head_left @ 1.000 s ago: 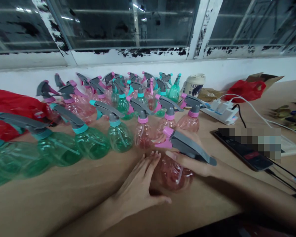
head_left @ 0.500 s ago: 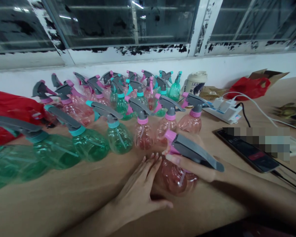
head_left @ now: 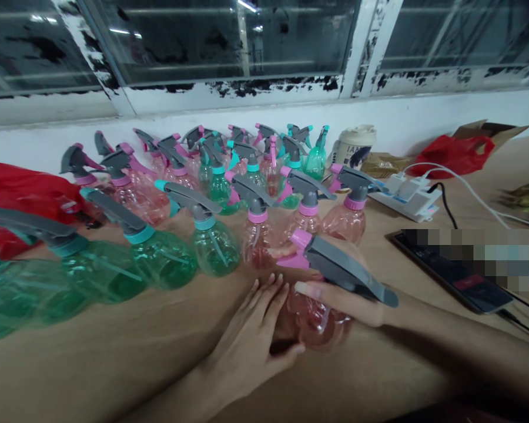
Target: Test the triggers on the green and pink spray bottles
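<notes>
A pink spray bottle (head_left: 320, 329) with a grey lever and pink nozzle stands upright on the table in front of me. My right hand (head_left: 352, 302) is closed around its neck, the thumb at the near side and a fingertip showing beyond the nozzle. My left hand (head_left: 251, 341) lies beside the bottle with fingers stretched out, holding nothing; its thumb tip comes close to the bottle's base. Just behind stand more pink spray bottles (head_left: 258, 241) in a row with green spray bottles (head_left: 216, 249) to the left.
Several more spray bottles (head_left: 220, 185) crowd near the wall, by a paper cup (head_left: 355, 147). A red plastic bag (head_left: 22, 194) lies at left, another red bag (head_left: 454, 155) at back right. A power strip (head_left: 408, 197) with cables and a phone (head_left: 449, 270) are on the right.
The fingers of my right hand have shifted on the bottle's neck, and one fingertip now reaches past the nozzle. The bottle's head has turned slightly. My left thumb has drawn a little nearer the bottle.
</notes>
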### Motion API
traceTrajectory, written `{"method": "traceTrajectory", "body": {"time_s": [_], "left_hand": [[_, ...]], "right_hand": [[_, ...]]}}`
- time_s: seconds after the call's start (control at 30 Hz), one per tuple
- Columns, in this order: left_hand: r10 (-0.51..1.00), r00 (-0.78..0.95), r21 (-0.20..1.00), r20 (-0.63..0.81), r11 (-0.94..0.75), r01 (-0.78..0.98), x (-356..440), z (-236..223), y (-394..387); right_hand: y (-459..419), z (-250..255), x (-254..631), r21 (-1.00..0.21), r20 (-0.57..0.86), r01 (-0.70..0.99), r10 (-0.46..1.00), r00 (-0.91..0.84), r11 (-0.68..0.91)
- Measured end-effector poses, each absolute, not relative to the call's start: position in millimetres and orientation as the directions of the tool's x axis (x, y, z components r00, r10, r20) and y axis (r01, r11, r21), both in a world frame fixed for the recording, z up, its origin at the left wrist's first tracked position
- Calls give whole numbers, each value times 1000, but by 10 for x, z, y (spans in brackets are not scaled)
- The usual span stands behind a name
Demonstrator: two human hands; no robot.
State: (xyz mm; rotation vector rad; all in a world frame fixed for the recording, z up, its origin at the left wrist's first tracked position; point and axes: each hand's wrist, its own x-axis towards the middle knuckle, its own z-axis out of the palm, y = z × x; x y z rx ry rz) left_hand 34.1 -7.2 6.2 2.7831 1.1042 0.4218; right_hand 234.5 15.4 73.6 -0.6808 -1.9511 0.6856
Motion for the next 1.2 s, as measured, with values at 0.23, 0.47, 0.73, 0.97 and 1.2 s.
{"method": "traceTrajectory", "body": {"time_s": [0.23,0.47,0.73,0.97,1.2], "left_hand": [[720,671,158,177,-694,703,297,30,-44],[715,683,135,150,-699,702,287,49,-34],[715,671,105,196,-696,711,279,24,-58],[714,649,100,262,-689,718,278,-13,-60],[713,657,72,246,-689,721,286,2,-57]], "right_hand": [[247,748,2320,-717,579,143,697,-423,682],[313,754,2287,-712,578,197,722,-381,674],[355,771,2282,-709,529,274,747,-402,649],[348,837,2281,-713,528,243,731,-432,658],[338,855,2285,-718,528,216,720,-450,662]]}}
